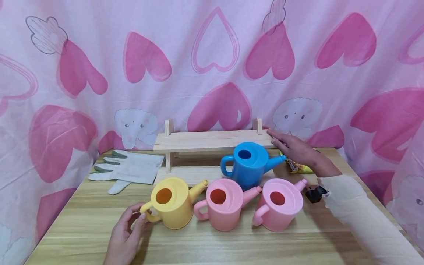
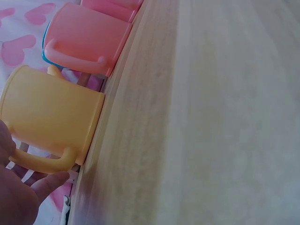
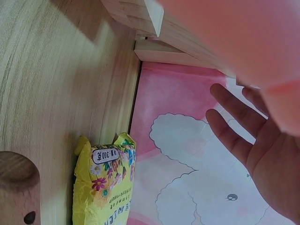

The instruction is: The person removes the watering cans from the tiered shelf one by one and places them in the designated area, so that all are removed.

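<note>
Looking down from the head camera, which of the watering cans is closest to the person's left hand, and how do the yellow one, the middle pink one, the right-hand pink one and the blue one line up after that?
From the left hand:
1. Yellow watering can, its handle at the fingertips.
2. Middle pink watering can, next along the front row.
3. Blue watering can and right pink watering can: too close to call; blue stands behind, by the wooden shelf.
</note>
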Available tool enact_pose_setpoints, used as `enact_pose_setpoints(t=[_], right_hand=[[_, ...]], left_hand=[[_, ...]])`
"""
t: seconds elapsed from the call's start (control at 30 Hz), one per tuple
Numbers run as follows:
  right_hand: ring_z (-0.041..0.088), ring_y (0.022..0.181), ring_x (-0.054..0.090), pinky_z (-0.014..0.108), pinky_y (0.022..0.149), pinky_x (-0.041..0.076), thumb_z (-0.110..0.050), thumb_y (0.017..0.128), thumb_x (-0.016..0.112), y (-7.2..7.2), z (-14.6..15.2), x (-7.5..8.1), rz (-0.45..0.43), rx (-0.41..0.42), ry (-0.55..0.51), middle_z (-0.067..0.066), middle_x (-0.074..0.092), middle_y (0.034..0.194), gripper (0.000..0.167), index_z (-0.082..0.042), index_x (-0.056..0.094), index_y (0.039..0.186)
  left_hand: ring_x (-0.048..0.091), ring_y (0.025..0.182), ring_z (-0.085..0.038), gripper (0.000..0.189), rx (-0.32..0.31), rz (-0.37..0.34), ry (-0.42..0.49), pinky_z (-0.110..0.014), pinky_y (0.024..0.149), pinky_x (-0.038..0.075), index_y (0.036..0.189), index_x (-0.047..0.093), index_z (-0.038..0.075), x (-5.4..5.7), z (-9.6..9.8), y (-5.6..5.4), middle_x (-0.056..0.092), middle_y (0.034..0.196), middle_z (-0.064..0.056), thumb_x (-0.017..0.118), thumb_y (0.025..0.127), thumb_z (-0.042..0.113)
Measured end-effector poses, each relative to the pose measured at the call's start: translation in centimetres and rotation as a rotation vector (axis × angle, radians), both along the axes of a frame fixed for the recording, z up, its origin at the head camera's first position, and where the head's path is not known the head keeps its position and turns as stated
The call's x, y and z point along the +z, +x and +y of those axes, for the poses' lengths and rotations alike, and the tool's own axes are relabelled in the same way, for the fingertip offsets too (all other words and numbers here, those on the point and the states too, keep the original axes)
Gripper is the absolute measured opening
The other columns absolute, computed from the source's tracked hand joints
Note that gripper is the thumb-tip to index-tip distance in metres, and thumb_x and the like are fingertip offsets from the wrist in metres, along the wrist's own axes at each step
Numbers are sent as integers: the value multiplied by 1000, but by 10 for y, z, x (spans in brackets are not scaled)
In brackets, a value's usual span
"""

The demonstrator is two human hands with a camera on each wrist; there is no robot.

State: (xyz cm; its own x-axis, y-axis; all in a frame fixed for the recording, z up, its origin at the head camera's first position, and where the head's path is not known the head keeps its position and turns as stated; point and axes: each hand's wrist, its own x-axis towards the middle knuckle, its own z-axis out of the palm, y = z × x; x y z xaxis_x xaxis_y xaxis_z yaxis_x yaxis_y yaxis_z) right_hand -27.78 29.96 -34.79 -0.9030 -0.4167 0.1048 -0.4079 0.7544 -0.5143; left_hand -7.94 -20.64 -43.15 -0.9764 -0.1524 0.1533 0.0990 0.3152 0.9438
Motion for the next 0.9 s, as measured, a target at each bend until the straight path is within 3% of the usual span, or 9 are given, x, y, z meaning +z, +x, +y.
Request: enact_pose_setpoints(t=[0.37,0.53,0.7,0.9], right_hand=[[49,148,25,67,108,36,-37,111,46,1,-1,0,11,3,-8,16,26,166,61,-12,28,163],[49,148,26,68,108,36,-38,111,47,1,-2,0,15,1,-8,15,27,166,61,-13,28,163],[50,147,26,69,107,36,-37,111,47,2,-1,0,22,-4,5,17,28,165,61,-13,29,163],[49,147,27,68,107,37,-37,111,47,3,-1,1,21,-4,0,17,29,165,61,-12,29,163]], left_hand=[[62,111,-12,26,-11,27,7,-33,85,60,131,55,-4,0,0,1,56,126,-13,56,107,5],[60,110,-5,29,3,42,-40,-22,85,57,131,58,-2,2,-1,-1,58,126,-13,62,104,8],[57,112,-3,29,-21,127,-110,-13,92,49,131,58,-2,11,-4,-6,61,127,-13,62,103,4],[58,115,-10,26,-70,274,-184,-15,96,48,127,59,-3,34,-5,-20,62,123,-8,62,100,-5]])
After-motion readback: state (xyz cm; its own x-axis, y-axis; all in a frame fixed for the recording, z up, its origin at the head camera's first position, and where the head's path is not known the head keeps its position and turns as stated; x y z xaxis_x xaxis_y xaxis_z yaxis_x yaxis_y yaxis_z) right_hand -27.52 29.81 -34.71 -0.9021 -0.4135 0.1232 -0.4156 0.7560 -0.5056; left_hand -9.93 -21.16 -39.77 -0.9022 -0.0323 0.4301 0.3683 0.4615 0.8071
